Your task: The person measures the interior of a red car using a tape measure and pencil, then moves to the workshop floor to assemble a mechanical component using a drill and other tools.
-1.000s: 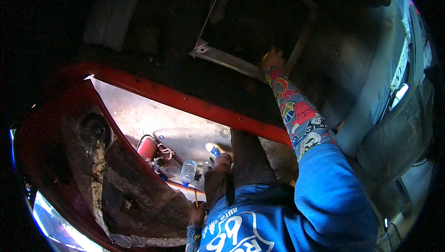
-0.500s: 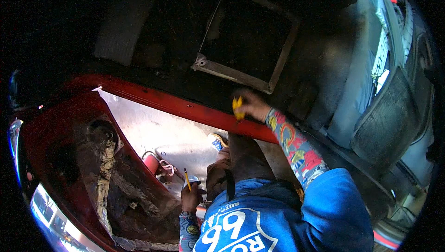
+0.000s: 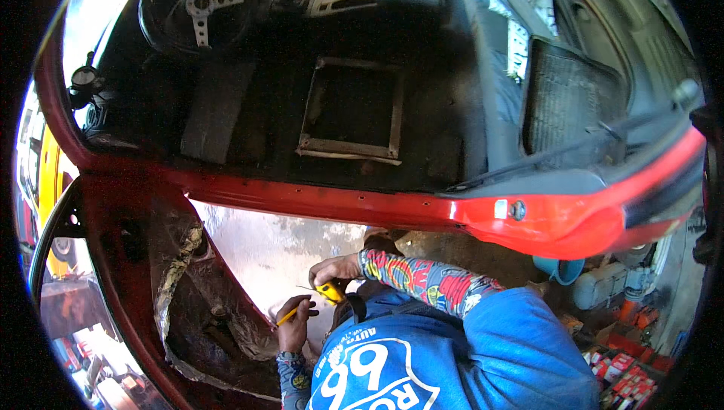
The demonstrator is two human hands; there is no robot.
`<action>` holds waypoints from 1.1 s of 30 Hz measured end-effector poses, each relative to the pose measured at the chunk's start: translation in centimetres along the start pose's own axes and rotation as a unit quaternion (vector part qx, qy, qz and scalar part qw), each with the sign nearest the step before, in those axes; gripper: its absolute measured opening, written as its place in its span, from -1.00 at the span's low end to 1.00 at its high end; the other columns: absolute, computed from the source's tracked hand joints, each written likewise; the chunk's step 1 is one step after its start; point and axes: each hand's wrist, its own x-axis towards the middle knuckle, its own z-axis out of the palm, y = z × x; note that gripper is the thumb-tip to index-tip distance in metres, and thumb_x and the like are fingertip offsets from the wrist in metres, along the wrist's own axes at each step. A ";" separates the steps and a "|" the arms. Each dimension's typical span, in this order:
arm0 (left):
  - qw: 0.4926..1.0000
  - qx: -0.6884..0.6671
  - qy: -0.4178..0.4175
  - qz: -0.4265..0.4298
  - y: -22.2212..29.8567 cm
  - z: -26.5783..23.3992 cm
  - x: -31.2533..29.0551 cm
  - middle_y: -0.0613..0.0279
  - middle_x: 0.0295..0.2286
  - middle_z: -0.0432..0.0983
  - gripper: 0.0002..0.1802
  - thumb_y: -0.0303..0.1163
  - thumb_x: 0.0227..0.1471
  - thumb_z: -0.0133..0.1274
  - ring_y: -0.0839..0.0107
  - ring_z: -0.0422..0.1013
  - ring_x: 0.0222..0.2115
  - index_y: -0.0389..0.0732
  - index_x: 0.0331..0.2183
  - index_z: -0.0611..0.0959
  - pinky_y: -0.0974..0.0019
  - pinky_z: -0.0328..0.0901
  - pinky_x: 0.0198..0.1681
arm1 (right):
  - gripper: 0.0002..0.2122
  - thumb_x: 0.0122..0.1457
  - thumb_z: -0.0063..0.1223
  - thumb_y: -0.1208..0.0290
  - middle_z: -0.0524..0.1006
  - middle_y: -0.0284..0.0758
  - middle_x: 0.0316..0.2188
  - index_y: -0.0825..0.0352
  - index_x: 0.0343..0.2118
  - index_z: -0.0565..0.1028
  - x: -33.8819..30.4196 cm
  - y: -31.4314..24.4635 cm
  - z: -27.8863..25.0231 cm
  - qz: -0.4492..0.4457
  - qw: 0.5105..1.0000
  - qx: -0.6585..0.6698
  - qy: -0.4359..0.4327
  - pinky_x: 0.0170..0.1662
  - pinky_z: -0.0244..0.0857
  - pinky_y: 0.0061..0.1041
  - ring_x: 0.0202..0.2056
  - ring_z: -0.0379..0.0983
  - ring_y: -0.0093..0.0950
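Note:
My left hand (image 3: 295, 328) is closed around a yellow pencil (image 3: 286, 317), low in front of my body. Just right of it and slightly farther away, my right hand (image 3: 337, 267) grips a small yellow and black tape measure (image 3: 329, 292). A thin strip pokes out of the tape measure toward the left hand. The two hands are close together but apart, above the gap between the red car sill and the open door. Inside the car, a rectangular metal frame (image 3: 348, 151) lies on the dark floor.
The red door sill (image 3: 317, 203) crosses in front of me. At left stands the open door (image 3: 219, 312) with its inner panel stripped. A steering wheel (image 3: 200, 4) is at the far left, a floor mat (image 3: 573, 105) at the right. A blue bucket (image 3: 558, 268) and boxes lie behind.
My right hand has drawn back from above the sill to beside my left hand, bringing the tape measure. The view has shifted, showing more of the car. The pencil has tilted lower.

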 end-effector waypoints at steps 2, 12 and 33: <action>0.997 -0.018 0.001 -0.078 -0.6 0.2 -1.8 0.06 -0.30 0.64 -0.60 -0.22 0.35 0.01 0.40 0.57 -0.35 -0.39 -0.03 0.59 0.36 0.46 -0.31 | -0.72 0.25 0.03 0.16 0.51 -0.39 -0.36 0.28 -0.17 0.52 0.0 0.4 2.4 -0.063 0.992 -0.101 0.031 -0.17 0.40 -0.43 -0.27 0.47 -0.52; 0.981 0.024 0.102 0.166 1.3 5.3 -7.9 0.03 -0.10 0.54 -0.66 -0.37 0.31 -0.06 0.31 0.46 -0.07 -0.39 0.01 0.51 0.28 0.32 0.07 | -0.51 0.28 0.05 -0.04 0.58 -0.27 -0.33 0.43 -0.17 0.57 -1.6 5.3 9.2 -0.108 0.937 -0.233 0.238 -0.23 0.39 -0.40 -0.32 0.48 -0.49; 0.929 0.141 0.239 0.244 6.1 20.2 -5.6 -0.04 0.10 0.36 0.00 -0.32 -0.18 0.50 0.12 0.31 0.14 -0.35 0.21 0.31 0.12 0.22 0.21 | -0.21 0.01 0.20 -0.43 0.57 -0.13 -0.33 0.44 -0.23 0.51 -13.9 -0.7 5.9 -0.065 0.932 -0.224 0.277 -0.20 0.43 -0.33 -0.26 0.52 -0.32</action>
